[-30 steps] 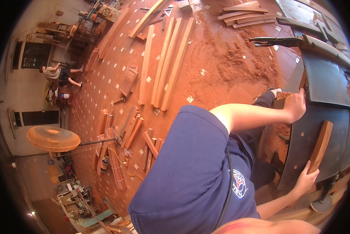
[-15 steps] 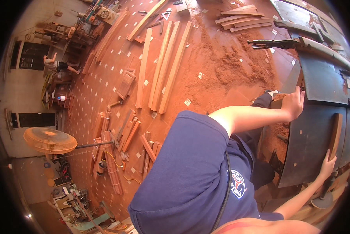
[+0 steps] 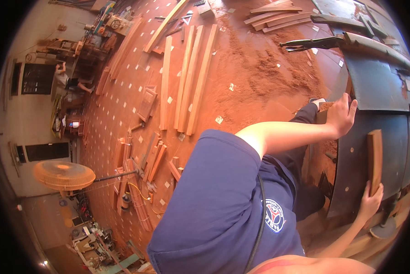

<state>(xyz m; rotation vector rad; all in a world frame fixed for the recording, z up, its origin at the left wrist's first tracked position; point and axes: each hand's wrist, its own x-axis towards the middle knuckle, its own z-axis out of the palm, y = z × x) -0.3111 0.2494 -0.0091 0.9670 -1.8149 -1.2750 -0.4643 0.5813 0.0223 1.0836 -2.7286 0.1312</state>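
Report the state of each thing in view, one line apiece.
Wooden piece: gripped near one end by the right hand; contact with the dark table unclear.
Left hand: fingers bent at the dark table's edge; hold unclear.
Fan: raised on its pole; blade motion unclear.
Long planks: lying side by side on the floor.
Short boards: heaped loosely.
Sawdust: spread across the floor.

A red-brown tiled floor (image 3: 108, 125), dotted with small white square insets, fills the room's middle; toward half past one it lies under loose, reddish-brown sawdust (image 3: 268, 68). A pale plaster wall (image 3: 36, 119) rises at nine o'clock, with two dark rectangular windows (image 3: 37, 79) in it. A round orange-caged fan (image 3: 64, 175) on a dark pole stands at half past eight. Near eleven is a workshop machine (image 3: 115, 23) with a round handwheel. One small white light (image 3: 44, 263) glows near eight.
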